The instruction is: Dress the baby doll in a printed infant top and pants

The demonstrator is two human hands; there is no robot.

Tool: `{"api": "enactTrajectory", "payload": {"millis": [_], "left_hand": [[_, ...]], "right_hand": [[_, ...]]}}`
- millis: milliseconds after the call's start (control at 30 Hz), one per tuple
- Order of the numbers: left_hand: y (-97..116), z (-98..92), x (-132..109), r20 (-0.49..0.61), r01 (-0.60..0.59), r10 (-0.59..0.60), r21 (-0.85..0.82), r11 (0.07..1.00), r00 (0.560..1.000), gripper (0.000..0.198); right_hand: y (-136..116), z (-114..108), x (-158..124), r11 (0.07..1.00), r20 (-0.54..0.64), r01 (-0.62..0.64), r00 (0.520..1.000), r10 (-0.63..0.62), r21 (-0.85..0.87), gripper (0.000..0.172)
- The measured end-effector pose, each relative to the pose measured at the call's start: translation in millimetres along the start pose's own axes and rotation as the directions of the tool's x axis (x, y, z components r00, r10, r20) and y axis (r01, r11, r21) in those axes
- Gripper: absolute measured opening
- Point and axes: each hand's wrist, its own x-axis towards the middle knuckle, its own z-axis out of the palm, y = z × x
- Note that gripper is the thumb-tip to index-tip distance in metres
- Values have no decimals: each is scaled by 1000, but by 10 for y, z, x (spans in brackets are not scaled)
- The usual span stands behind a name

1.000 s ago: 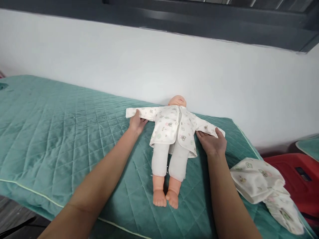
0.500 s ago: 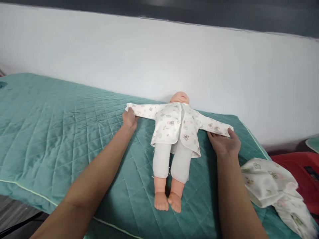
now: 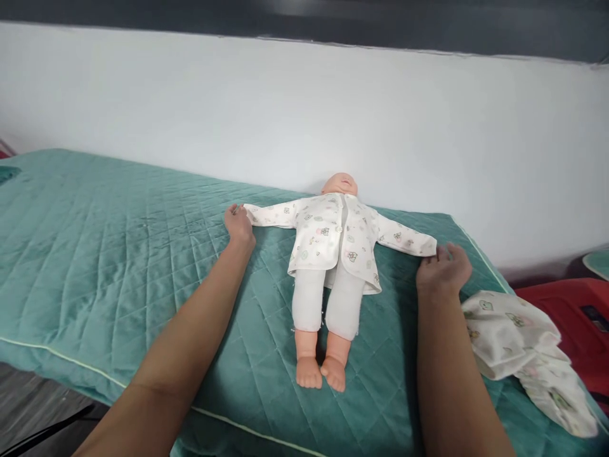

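Observation:
A baby doll (image 3: 339, 183) lies on its back on a green quilted cover, head toward the wall, arms spread. It wears a white printed baby jacket (image 3: 318, 238) with a button at the front. The legs are white cloth, ending in bare feet (image 3: 309, 373). At the sleeve end on the left, my left hand (image 3: 239, 225) has its fingers closed on the cuff. My right hand (image 3: 443, 270) is at the other cuff, fingers curled and pinching its edge. Neither of the doll's hands shows outside the sleeves.
A crumpled white printed cloth (image 3: 516, 336) lies on the cover right of my right forearm. Beyond it is a red case-like object (image 3: 571, 317). The green quilted cover (image 3: 118, 254) extends far left, and a white wall (image 3: 285, 108) stands behind.
My hands have shifted outward to the ends of the sleeves. The right hand has gone from lying open under the sleeve to curled fingers at the cuff. The view has shifted slightly.

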Motion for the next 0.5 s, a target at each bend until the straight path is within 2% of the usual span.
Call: {"api": "enactTrajectory", "payload": {"millis": [67,133,200,267,300,367,433,500], "left_hand": [[-2,-50,23,-21,-78,79,72,994,997,36],[12,-84,-14,-10,-170,173,155,973,985,41],[51,-93,-143,57,-317,314,260,912,948,44],[113,-79,-371,205,-500,456,331,800,866,41],[150,-67,-514,298,-577,499,318,752,814,37],[224,-41,-823,506,-672,502,235,702,701,29],[283,-25,-1108,707,-725,437,157,670,557,27],[315,-22,-1324,852,-772,363,73,631,377,27]], "right_hand": [[6,29,-21,996,-54,56,997,-60,-70,45],[-38,113,-143,988,-40,128,991,-131,-82,55],[-124,236,-363,965,77,245,968,-238,-93,52],[-237,362,-639,961,308,265,924,-228,-84,45],[-298,413,-775,964,442,248,878,-182,-96,41],[-414,477,-1002,956,695,235,718,-48,-178,38],[-507,485,-1136,923,833,278,549,75,-266,48],[-562,455,-1180,878,898,363,413,149,-312,65]]}}
